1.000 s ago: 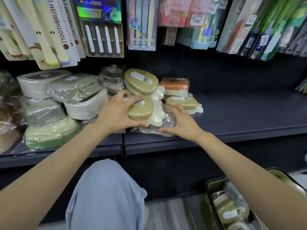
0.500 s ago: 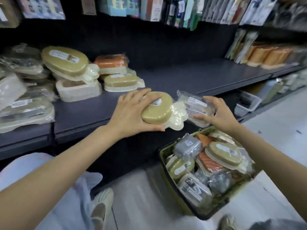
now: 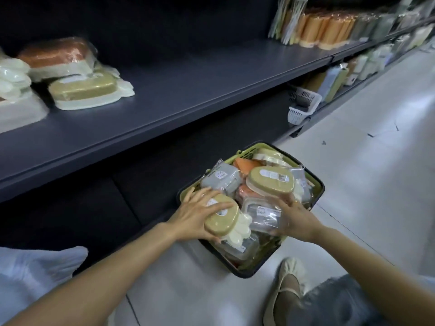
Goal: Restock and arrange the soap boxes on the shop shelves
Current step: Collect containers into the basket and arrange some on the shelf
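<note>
My left hand (image 3: pixel 196 214) grips an olive-lidded soap box with a cream paw-shaped base (image 3: pixel 224 222) over the near-left corner of the green basket (image 3: pixel 319 184) on the floor. Over the same basket my right hand (image 3: pixel 295 217) holds a clear wrapped soap box (image 3: pixel 262 216). The basket is full of wrapped soap boxes: a grey one (image 3: pixel 221 178), an olive oval one (image 3: pixel 271 180) and orange ones. On the dark shelf (image 3: pixel 188 90), at the far left, lie an olive soap box (image 3: pixel 87 90) and an orange one (image 3: pixel 56 56), beside white ones.
Orange packs (image 3: pixel 327 29) stand at the shelf's far right. A white mesh basket (image 3: pixel 302 105) sits on the bottom shelf. My knee in pale cloth (image 3: pixel 30 278) is at the lower left, my shoe (image 3: pixel 286 278) at the lower right on the grey floor.
Both hands carried their soap boxes away from the shelf, right and down, to the basket on the floor. My view swung right and down with them.
</note>
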